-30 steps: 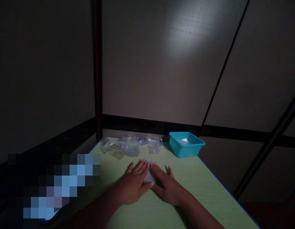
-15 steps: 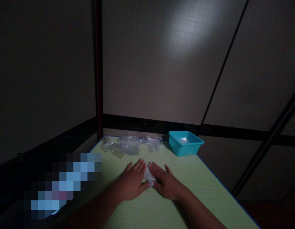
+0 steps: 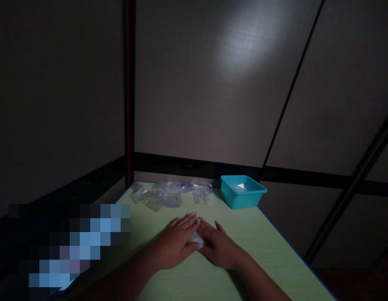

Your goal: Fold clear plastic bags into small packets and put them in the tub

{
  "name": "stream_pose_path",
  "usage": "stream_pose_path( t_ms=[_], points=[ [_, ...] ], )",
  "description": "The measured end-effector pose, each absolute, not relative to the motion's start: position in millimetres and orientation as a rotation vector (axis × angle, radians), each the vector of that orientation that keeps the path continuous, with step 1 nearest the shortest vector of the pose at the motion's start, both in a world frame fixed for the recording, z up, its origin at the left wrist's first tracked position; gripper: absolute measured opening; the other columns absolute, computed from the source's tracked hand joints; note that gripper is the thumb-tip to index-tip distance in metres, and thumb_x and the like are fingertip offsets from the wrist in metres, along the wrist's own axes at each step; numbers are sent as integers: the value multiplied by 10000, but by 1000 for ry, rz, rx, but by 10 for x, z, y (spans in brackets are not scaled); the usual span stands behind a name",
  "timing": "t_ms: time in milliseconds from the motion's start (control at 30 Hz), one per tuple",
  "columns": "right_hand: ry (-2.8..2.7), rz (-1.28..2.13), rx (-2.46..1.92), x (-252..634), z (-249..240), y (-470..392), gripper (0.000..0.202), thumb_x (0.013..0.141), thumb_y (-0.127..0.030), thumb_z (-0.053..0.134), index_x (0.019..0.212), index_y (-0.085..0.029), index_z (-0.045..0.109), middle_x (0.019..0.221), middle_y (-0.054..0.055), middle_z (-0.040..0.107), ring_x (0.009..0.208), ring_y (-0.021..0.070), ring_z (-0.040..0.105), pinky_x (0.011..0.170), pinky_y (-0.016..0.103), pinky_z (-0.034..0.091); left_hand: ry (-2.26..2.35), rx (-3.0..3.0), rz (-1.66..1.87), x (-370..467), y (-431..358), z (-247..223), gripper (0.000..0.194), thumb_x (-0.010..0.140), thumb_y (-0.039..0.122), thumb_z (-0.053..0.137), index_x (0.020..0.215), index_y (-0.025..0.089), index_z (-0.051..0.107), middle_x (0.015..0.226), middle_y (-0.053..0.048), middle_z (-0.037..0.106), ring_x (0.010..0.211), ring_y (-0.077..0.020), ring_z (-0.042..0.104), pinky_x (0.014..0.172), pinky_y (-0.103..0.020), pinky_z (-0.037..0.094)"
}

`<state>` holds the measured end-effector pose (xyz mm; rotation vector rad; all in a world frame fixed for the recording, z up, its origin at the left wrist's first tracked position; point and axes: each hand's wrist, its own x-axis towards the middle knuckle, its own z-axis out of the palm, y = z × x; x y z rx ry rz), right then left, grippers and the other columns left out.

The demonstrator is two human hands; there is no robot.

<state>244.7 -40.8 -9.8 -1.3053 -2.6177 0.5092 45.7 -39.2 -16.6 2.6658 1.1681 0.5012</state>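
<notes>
My left hand (image 3: 176, 242) lies palm down with its fingers stretched out, over the left side of a small clear plastic bag (image 3: 196, 237). From the other side my right hand (image 3: 219, 242) rests flat on the same bag, fingers extended. The fingertips of both hands meet at the bag's far end, and the thumbs come together at its near edge. Only a whitish patch of the plastic shows between the hands; the rest is covered.
Crumpled clear plastic bags (image 3: 167, 194) lie along the far edge of the pale green table (image 3: 181, 284), with another clear bag (image 3: 200, 192) beside them. A turquoise basin (image 3: 244, 200) at the far right corner has clear plastic inside. Panelled walls (image 3: 196, 104) stand behind.
My hands have drawn closer together over the plastic bag, and the fingertips now touch. The whole view has shifted slightly; the bags and basin stay in place.
</notes>
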Motion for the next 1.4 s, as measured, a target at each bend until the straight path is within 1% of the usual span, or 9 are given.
stream_pose_path(
  t_ms=[267, 433, 500, 567, 633, 700, 900, 1067, 1400],
  points=[
    [-2603, 537, -1266, 2439, -69, -426, 649, 824, -462, 427, 1380, -330, 121, 1445, 36, 188, 1327, 214, 121, 1025, 552, 27, 1106, 2631, 522, 453, -410, -157, 569, 874, 412, 386, 1383, 274, 173, 1462, -33, 134, 1329, -210, 149, 1052, -428, 217],
    [-2523, 540, -1277, 2453, -90, -406, 618, 842, -453, 395, 1382, -320, 128, 1450, 36, 168, 1329, 209, 112, 1029, 537, 63, 1111, 2606, 671, 456, -334, -232, 514, 877, 344, 396, 1363, 268, 249, 1434, -33, 256, 1303, -195, 238, 1052, -391, 246],
    [-2473, 524, -1292, 2458, -98, -389, 531, 869, -411, 342, 1371, -313, 198, 1445, 34, 191, 1327, 199, 125, 1032, 525, 73, 1167, 2568, 794, 456, -285, -253, 407, 870, 317, 407, 1273, 262, 409, 1389, -40, 350, 1271, -197, 303, 1043, -378, 267],
    [-2433, 489, -1319, 2461, -101, -373, 473, 869, -357, 345, 1338, -314, 298, 1436, 28, 225, 1324, 202, 140, 1029, 523, 71, 1251, 2534, 918, 456, -247, -258, 272, 841, 275, 447, 1090, 243, 552, 1309, -48, 444, 1239, -205, 341, 1034, -376, 276],
    [-2400, 437, -1350, 2461, -102, -357, 453, 835, -316, 407, 1287, -316, 390, 1430, 25, 243, 1322, 216, 148, 1025, 529, 62, 1347, 2517, 992, 460, -232, -256, 162, 810, 243, 480, 932, 231, 586, 1213, -48, 511, 1211, -214, 353, 1026, -381, 275],
    [-2368, 385, -1380, 2458, -106, -343, 441, 789, -293, 473, 1230, -313, 463, 1427, 28, 254, 1320, 229, 158, 1021, 535, 63, 1457, 2509, 984, 465, -236, -263, 126, 794, 245, 493, 886, 239, 578, 1176, -42, 520, 1200, -227, 340, 1013, -402, 270],
    [-2304, 309, -1405, 2451, -155, -302, 416, 716, -261, 559, 1129, -317, 551, 1406, 33, 308, 1305, 231, 208, 1016, 526, 125, 1679, 2464, 778, 470, -259, -347, 198, 752, 283, 545, 945, 313, 581, 1257, -15, 443, 1244, -263, 244, 998, -458, 210],
    [-2319, 337, -1415, 2463, -196, -273, 413, 706, -263, 582, 1113, -325, 567, 1392, 31, 336, 1297, 249, 221, 1005, 546, 126, 1690, 2444, 696, 464, -255, -357, 279, 709, 309, 588, 986, 327, 560, 1265, -15, 438, 1246, -265, 242, 999, -439, 198],
    [-2269, 371, -1460, 2507, -216, -258, 428, 688, -305, 628, 1111, -322, 569, 1349, 36, 406, 1285, 251, 252, 1009, 534, 131, 1703, 2437, 643, 441, -272, -353, 313, 710, 356, 574, 1017, 325, 521, 1246, -18, 443, 1241, -259, 255, 1003, -437, 185]
  ],
)
